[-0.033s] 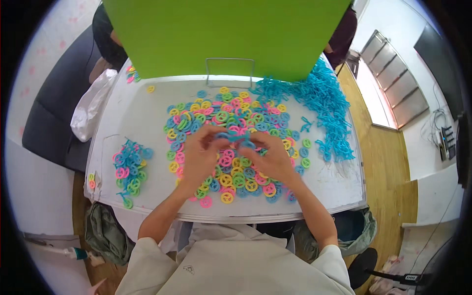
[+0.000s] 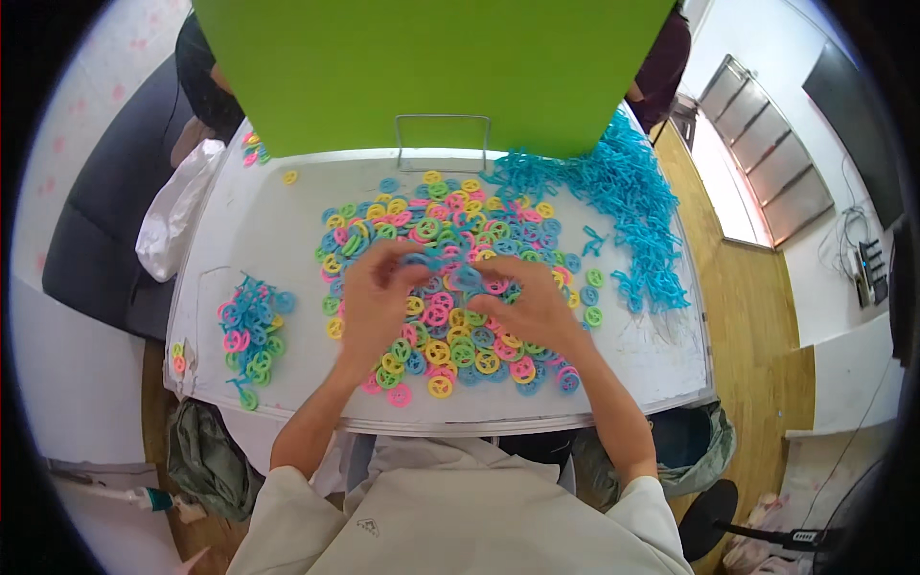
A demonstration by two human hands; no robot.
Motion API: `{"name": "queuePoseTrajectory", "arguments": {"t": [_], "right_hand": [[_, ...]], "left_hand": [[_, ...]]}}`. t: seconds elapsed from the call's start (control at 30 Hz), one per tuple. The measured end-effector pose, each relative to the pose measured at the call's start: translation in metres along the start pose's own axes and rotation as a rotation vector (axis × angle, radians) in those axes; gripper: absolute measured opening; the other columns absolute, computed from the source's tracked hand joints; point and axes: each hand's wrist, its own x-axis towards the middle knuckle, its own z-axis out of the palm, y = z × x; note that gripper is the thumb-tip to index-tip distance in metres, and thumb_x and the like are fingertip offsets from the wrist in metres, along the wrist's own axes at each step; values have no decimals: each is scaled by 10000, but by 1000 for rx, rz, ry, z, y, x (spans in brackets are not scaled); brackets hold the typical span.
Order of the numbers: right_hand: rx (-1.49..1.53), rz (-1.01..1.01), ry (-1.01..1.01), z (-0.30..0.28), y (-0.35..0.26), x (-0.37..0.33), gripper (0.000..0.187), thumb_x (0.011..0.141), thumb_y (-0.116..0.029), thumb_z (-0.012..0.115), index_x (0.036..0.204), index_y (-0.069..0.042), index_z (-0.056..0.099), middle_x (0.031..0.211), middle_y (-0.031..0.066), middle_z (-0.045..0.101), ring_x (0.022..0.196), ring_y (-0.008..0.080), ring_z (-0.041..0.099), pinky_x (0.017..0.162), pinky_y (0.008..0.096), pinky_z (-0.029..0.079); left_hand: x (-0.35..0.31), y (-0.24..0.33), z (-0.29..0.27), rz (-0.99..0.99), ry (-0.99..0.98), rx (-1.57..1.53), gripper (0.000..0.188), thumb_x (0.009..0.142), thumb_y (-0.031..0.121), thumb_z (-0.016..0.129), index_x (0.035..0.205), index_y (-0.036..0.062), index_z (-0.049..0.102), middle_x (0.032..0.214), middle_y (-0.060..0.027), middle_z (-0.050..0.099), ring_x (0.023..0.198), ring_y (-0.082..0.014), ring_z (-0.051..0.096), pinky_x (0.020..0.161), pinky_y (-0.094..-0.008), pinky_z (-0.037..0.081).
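Between my hands, above a pile of small spoked plastic wheels (image 2: 437, 353) in pink, yellow, green and blue, is a small turquoise plastic frame (image 2: 439, 256), partly hidden by fingers. My left hand (image 2: 381, 287) is closed, pinching its left end, where a blue wheel (image 2: 416, 260) shows. My right hand (image 2: 522, 297) is closed with thumb and fingers on another blue wheel (image 2: 467, 279) at the right end. Whether this wheel is fixed to the frame, I cannot tell.
Many turquoise frames (image 2: 637, 206) are heaped at the far right. To the left lies a smaller cluster of frames with wheels (image 2: 254, 321). A green panel (image 2: 431, 77) stands behind a wire stand (image 2: 443, 117). A white bag (image 2: 177, 211) hangs at the table's left edge.
My left hand has shifted a little left, and the gap between my hands has widened. The blue wheel at my right fingers shows more fully. The whole view has shifted slightly.
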Motion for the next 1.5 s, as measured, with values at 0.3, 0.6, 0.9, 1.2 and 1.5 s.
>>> {"name": "queuePoseTrajectory", "arguments": {"t": [0.3, 0.6, 0.9, 1.2, 1.5], "right_hand": [[-957, 569, 331, -100, 90, -5, 400, 845, -348, 659, 1051, -9, 609, 882, 156, 658, 841, 319, 635, 735, 396, 504], [-858, 566, 317, -90, 101, -4, 359, 791, -172, 669, 1118, -44, 593, 940, 190, 638, 899, 353, 621, 783, 421, 498], [26, 481, 214, -84, 71, 8, 275, 832, -153, 689, 1045, 15, 641, 916, 75, 664, 761, 113, 623, 679, 245, 488], [528, 437, 29, -27, 12, 11, 209, 869, -79, 643, 1051, 22, 628, 907, 44, 665, 790, 86, 620, 720, 215, 502], [453, 474, -67, -8, 15, 3, 227, 852, -36, 655, 1063, 36, 613, 962, 55, 657, 841, 85, 627, 716, 208, 519]], "left_hand": [[-35, 22, -104, 257, 579, 871, 224, 878, 78, 598, 1098, 45, 628, 841, -66, 621, 778, -114, 578, 659, -231, 424], [-36, -7, -91, 336, 746, 1253, 256, 818, 118, 645, 1074, 127, 651, 1070, -120, 532, 1026, -303, 470, 930, -417, 347], [-18, -26, -34, 66, 34, 905, 254, 747, 29, 697, 989, 54, 625, 894, -86, 600, 793, -212, 562, 706, -325, 448], [12, 12, 22, -158, -95, 79, 181, 890, 101, 611, 1034, -3, 575, 873, -76, 631, 693, -113, 618, 614, -230, 504], [11, -9, 33, -175, -188, -139, 211, 930, 164, 586, 975, -13, 480, 915, -84, 590, 838, -137, 625, 671, -269, 561]]}}
